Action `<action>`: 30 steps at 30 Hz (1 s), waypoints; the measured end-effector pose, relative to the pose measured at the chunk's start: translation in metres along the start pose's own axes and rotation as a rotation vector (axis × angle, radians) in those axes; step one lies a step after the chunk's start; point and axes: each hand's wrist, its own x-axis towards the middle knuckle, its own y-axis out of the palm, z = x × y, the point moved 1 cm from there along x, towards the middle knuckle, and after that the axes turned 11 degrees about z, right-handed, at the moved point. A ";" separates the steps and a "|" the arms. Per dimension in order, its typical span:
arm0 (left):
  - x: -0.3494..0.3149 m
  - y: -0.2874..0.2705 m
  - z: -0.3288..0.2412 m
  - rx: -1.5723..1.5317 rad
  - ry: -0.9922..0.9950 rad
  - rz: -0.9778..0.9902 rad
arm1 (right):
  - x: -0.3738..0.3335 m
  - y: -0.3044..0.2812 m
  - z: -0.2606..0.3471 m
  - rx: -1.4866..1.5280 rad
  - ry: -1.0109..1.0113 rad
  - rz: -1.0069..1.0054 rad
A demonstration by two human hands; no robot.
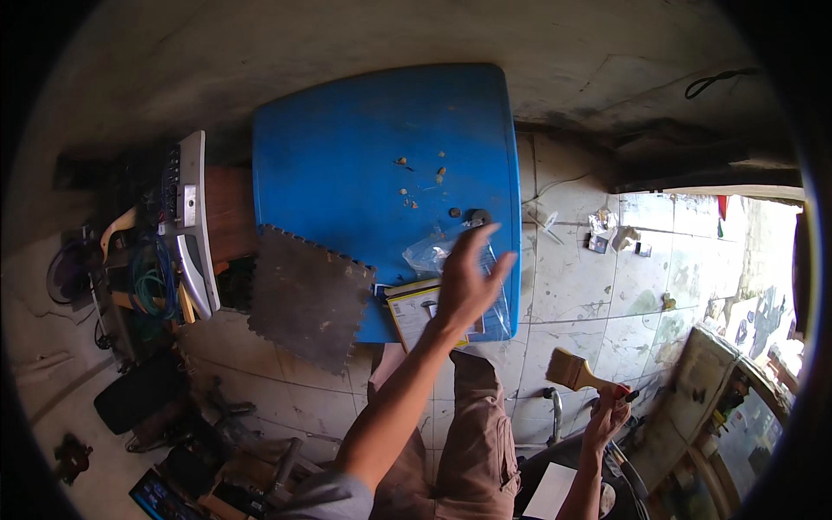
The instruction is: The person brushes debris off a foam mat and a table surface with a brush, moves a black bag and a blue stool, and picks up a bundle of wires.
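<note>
Two bare hands: in the head view, with clock directions read from the middle of the blue tabletop (pixel 355 147), the left hand (pixel 466 290) is toward 4 o'clock and the right hand (pixel 608 423) lies farther out, between 4 and 5, beyond the tabletop edge.
Left hand: fingers spread, thumb held apart, above the tabletop; whether it touches anything beneath cannot be told.
Right hand: fingers closed, pinching the paintbrush by its handle.
Paintbrush: flat, wooden-handled, pale-bristled (pixel 570 368), out at 4 o'clock over the floor, bristles pointing toward 10; a red-and-black part shows at the fingers, too small to identify.
Clear plastic bag: crumpled (pixel 425 254), just beside the left hand, between 4 and 5.
Yellow-bordered packet: flat (pixel 406 314), between 5 and 6, partly hidden by the left arm.
Dark ring-like disc: (pixel 478 216) at 3 o'clock, a small dark piece (pixel 455 212) near it.
Tan crumbs: scattered (pixel 440 171) near the middle, toward 1.
Grey interlocking mat: (pixel 312 299) at 7 o'clock, overhanging the edge.
Tiled floor: (pixel 563 299) beyond the edge at 3 to 4.
</note>
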 end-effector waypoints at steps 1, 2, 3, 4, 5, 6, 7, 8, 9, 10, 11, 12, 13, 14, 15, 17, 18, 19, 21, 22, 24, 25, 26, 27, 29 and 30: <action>-0.015 -0.010 0.016 0.029 -0.074 -0.058 | 0.001 -0.003 0.005 0.021 0.028 0.005; -0.028 -0.024 0.031 0.136 -0.119 -0.080 | 0.000 -0.005 0.007 0.045 0.057 0.009; -0.039 -0.036 0.039 0.290 -0.179 -0.074 | -0.002 -0.007 0.005 0.071 0.089 -0.006; -0.045 -0.049 0.045 0.442 -0.204 -0.021 | -0.003 -0.007 0.003 0.100 0.120 -0.014; -0.049 -0.061 0.060 0.478 -0.168 -0.015 | -0.004 -0.005 0.000 0.131 0.149 -0.012; -0.047 -0.069 0.073 0.440 -0.158 -0.038 | -0.005 -0.005 -0.010 0.112 0.114 -0.015; -0.038 -0.077 0.081 0.400 -0.148 -0.062 | -0.004 -0.005 -0.023 0.091 0.077 -0.018; -0.027 -0.080 0.090 0.424 -0.152 -0.087 | -0.005 -0.007 -0.035 0.070 0.041 -0.023; -0.014 -0.088 0.098 0.458 -0.162 -0.119 | -0.007 -0.003 -0.036 0.059 0.060 -0.002; 0.001 -0.094 0.105 0.487 -0.168 -0.152 | -0.009 0.002 -0.032 0.045 0.075 0.015; 0.019 -0.096 0.106 0.545 -0.129 -0.131 | -0.011 0.003 -0.029 0.027 0.089 0.023; 0.037 -0.097 0.106 0.603 -0.089 -0.110 | -0.012 0.004 -0.028 -0.002 0.075 0.037; 0.053 -0.099 0.109 0.627 -0.058 -0.099 | -0.013 0.003 -0.027 -0.019 0.081 0.049; 0.067 -0.099 0.112 0.651 -0.026 -0.088 | -0.015 0.002 -0.026 -0.036 0.087 0.061; 0.080 -0.099 0.116 0.675 0.006 -0.076 | -0.015 0.001 -0.024 -0.053 0.094 0.073; 0.101 -0.097 0.124 0.726 0.056 -0.036 | -0.019 0.002 -0.013 -0.021 0.091 0.060; 0.110 -0.094 0.129 0.750 0.082 -0.014 | -0.020 0.003 -0.010 -0.006 0.092 0.052; 0.118 -0.094 0.133 0.767 0.065 0.019 | -0.021 0.001 -0.011 0.000 0.080 0.049; 0.128 -0.096 0.142 0.798 0.028 0.089 | -0.023 -0.004 -0.016 0.006 0.062 0.043; 0.128 -0.094 0.144 0.767 0.042 0.095 | -0.023 -0.010 -0.026 -0.086 0.035 0.005; 0.126 -0.091 0.150 0.831 0.067 0.118 | -0.028 -0.019 -0.030 -0.058 0.151 0.012; 0.125 -0.091 0.151 0.893 0.096 0.095 | -0.027 -0.015 -0.028 -0.001 0.181 -0.003; 0.125 -0.091 0.152 0.943 0.121 0.079 | -0.025 -0.018 -0.036 -0.097 0.120 0.015; 0.124 -0.096 0.155 1.002 0.140 0.059 | -0.024 -0.012 -0.031 -0.058 0.130 0.031; 0.117 -0.097 0.149 0.896 0.079 0.019 | -0.021 0.002 -0.014 0.012 0.143 0.038; 0.113 -0.092 0.135 0.726 -0.003 0.007 | -0.020 0.002 -0.009 -0.004 0.111 0.018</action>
